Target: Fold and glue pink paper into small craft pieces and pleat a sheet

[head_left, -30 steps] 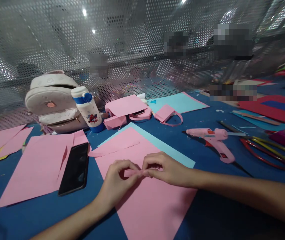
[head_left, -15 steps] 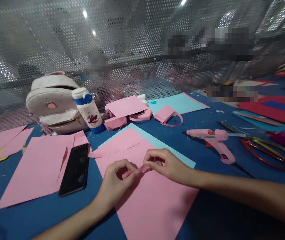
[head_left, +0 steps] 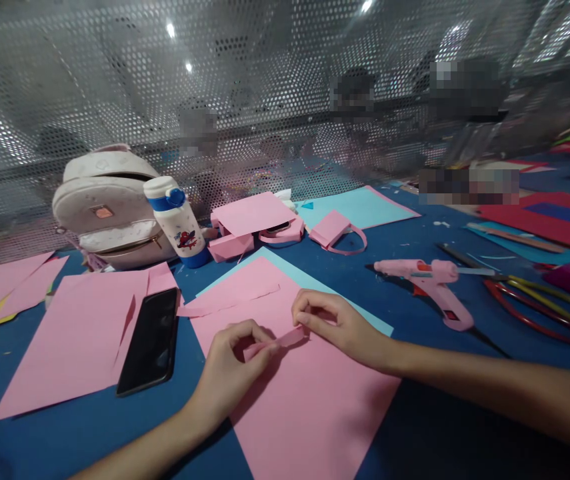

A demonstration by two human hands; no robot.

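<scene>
Left hand [head_left: 237,347]: pinching one end of a pink strip [head_left: 291,338] between thumb and finger.
Right hand [head_left: 332,327]: thumb and fingertip together at the strip's other end; whether they grip it or only touch it, I cannot tell.
Strip: between the hands, above the pink sheet [head_left: 315,413]. Over the last second the right hand has drawn off to the right, baring more of the strip; I judge it is being worked along its length, with the left hand as anchor.
Sheet: lies over a light blue one [head_left: 365,308].
Phone [head_left: 149,347]: to the left, face up.
Glue gun [head_left: 429,277]: on its side, right, apart from both hands.
Little bag [head_left: 332,229]: pink, with a looped handle.
Bottle [head_left: 179,230]: upright before the backpack [head_left: 109,200].
</scene>
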